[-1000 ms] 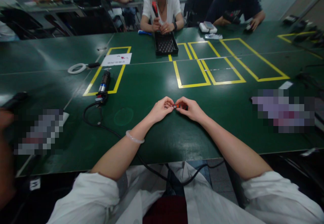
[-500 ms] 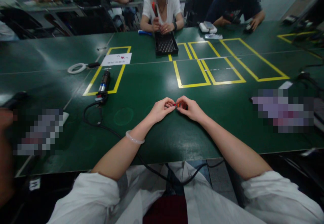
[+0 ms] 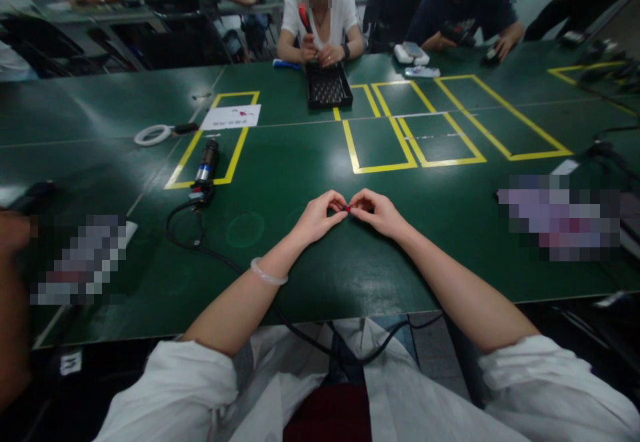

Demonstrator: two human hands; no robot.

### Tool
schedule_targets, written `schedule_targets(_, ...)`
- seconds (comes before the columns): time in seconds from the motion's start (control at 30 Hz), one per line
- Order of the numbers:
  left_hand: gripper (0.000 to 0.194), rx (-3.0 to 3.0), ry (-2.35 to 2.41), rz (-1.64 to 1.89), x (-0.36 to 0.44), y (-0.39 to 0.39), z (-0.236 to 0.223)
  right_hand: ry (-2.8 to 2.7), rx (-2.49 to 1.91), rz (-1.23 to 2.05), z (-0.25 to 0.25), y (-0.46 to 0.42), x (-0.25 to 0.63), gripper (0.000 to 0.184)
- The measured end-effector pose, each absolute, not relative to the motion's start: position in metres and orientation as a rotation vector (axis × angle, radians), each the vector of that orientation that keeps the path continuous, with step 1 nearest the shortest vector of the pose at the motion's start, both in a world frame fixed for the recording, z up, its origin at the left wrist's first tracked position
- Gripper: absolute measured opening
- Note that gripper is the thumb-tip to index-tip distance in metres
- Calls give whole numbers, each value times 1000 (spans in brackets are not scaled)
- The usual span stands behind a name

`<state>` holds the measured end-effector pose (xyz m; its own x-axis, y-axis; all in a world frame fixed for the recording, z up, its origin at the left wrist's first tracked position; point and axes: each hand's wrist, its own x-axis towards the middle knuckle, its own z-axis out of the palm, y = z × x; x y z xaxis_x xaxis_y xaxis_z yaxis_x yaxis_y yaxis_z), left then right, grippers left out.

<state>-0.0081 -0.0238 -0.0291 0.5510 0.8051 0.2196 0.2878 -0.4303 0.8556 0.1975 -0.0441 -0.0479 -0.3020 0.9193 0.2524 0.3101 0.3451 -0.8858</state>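
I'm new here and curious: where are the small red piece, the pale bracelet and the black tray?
Small red piece (image 3: 349,209), head view: the part showing.
Pale bracelet (image 3: 267,277), head view: front of its band.
Black tray (image 3: 331,105), head view: its near wall.

Table (image 3: 285,155) carries yellow tape (image 3: 385,167) frames; the left one has a white card (image 3: 231,116) across its middle and a black tool (image 3: 205,165) over its near side, cable (image 3: 216,253) running off the near edge. White ring (image 3: 150,143) left of the card. Far side: person in white (image 3: 345,22) at a black tray (image 3: 330,104), white case (image 3: 411,54) to the right, person in dark (image 3: 425,15) beyond it.
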Motion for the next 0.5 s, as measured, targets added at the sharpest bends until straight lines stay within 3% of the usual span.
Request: schedule_targets(0.5,13,2100,885,854,-10,-22,-30,-1750,-1072,997,-52,-43,198,21)
